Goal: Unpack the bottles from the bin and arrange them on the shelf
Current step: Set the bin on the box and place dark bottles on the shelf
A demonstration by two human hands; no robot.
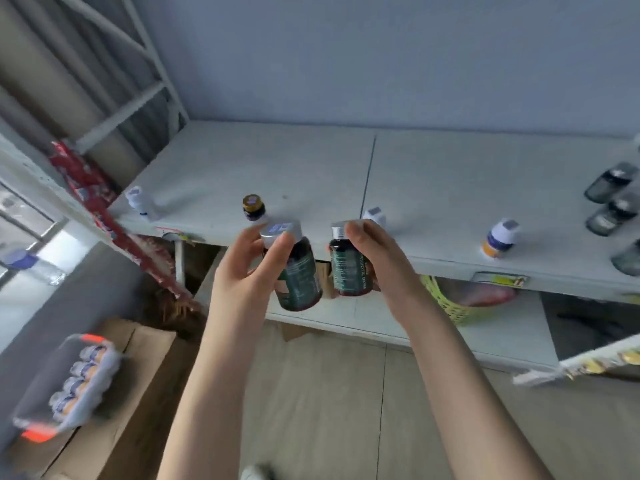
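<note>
My left hand [251, 263] grips a dark green-labelled bottle [299, 275] with a silver cap, held just in front of the white shelf [311, 161]. A second, similar dark bottle [349, 268] is held upright in my right hand [375, 252] beside the first. Both hang near the shelf's front edge. On the shelf stand a small brown bottle [254, 206], a white bottle [138, 199] at the left, a white bottle [375, 216] behind my right hand and a white-and-orange bottle [500, 237]. The grey bin [65, 382] with several white bottles sits at the lower left.
Several dark bottles [611, 202] stand at the shelf's right end. The bin rests on a cardboard box [138, 393]. A red packet [90, 188] hangs at the shelf's left post. A yellow-green basket [446, 303] sits on the lower shelf.
</note>
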